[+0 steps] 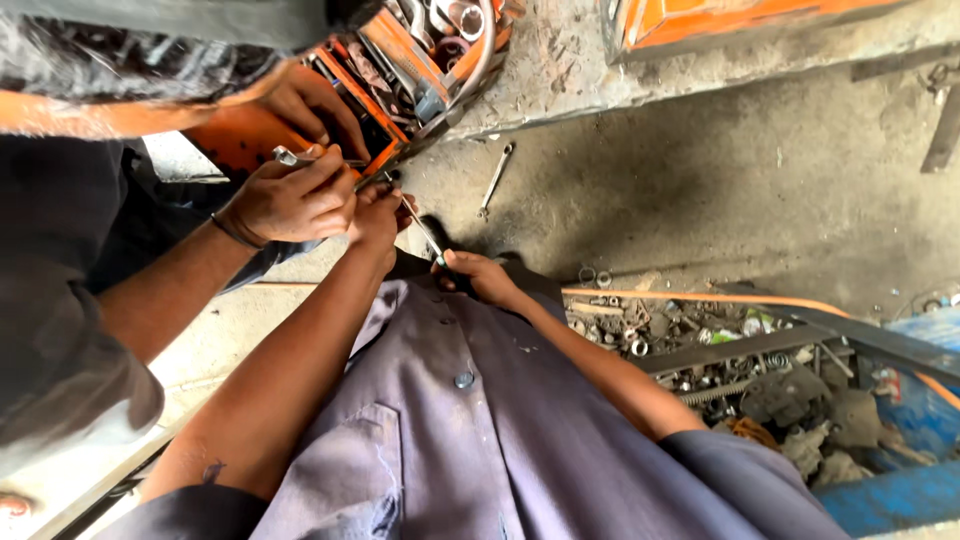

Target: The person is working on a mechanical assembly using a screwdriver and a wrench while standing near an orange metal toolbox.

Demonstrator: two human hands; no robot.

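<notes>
A thin metal rod [425,232] is gripped at its lower end by the right hand [478,275] and steadied near the orange machine [400,70] by the left hand [378,215], fingers closed round it; a co-worker's hand [290,200] clamps a small tool beside it.

Out past the hands, a loose spanner [494,180] lies flat on the stained concrete floor [720,170]. Off to the right of the hands, a blue tray [900,495] brims with greasy nuts, bolts and scrap [700,345], an orange hose [700,296] crossing its far edge.
</notes>
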